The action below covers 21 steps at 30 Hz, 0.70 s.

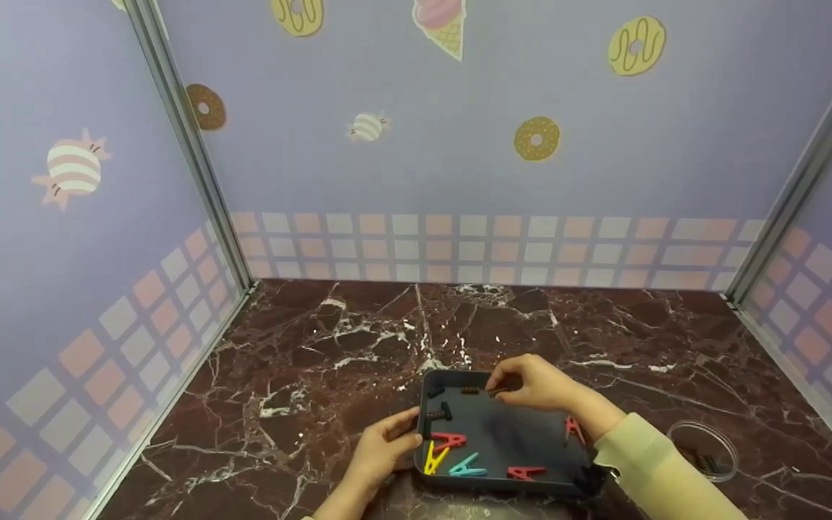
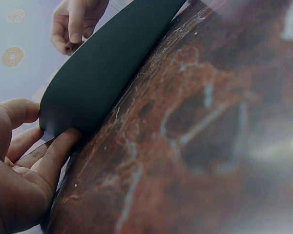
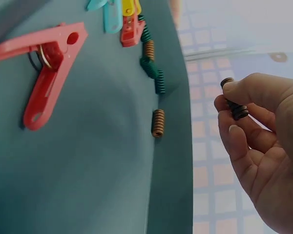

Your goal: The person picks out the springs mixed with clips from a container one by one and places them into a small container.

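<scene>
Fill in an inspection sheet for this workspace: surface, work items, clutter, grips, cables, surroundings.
Surface: dark red, marble-patterned tabletop with white veins.
Work items: black tray on the tabletop; inside, a copper-coloured spring and dark springs near its edges.
Clutter: three red clips, a yellow clip and a light-blue clip in the tray; right of it, a clear round container with dark coils inside.
Left grip: holds the tray's left side.
Right grip: pinches a small coil spring above the tray's far side.
Cables: nothing seen.
Surroundings: purple walls with printed sweets; metal posts at the corners.
</scene>
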Tool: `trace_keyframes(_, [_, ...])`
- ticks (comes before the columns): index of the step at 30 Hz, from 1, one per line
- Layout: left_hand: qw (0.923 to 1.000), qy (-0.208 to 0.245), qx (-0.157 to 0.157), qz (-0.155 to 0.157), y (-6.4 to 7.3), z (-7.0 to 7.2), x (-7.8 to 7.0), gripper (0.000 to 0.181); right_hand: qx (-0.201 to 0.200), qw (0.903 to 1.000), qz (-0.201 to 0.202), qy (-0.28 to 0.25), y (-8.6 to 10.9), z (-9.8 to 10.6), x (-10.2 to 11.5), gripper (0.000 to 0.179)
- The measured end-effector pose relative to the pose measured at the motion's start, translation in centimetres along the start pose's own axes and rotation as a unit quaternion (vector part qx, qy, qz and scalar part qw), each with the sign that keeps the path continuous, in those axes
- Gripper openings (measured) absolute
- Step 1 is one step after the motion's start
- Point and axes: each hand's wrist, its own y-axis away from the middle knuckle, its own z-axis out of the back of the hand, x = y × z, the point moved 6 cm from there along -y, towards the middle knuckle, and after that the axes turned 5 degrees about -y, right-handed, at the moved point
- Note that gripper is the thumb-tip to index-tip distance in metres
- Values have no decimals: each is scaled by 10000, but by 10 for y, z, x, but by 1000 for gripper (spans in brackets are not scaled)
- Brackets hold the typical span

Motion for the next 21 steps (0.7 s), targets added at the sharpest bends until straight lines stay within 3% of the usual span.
trace_keyframes(7, [10000, -52, -20, 50, 1, 1, -1, 54, -182, 9973, -357, -620, 18, 9, -6, 14])
trace_keyframes(15, [10000, -78, -35, -48, 1, 1, -3, 54, -503, 9933, -307, -992, 34, 16, -15, 17])
trace_keyframes(21, [9998, 173, 36, 88, 1, -1, -1, 56, -705, 9903, -330, -1150, 46, 22, -20, 15])
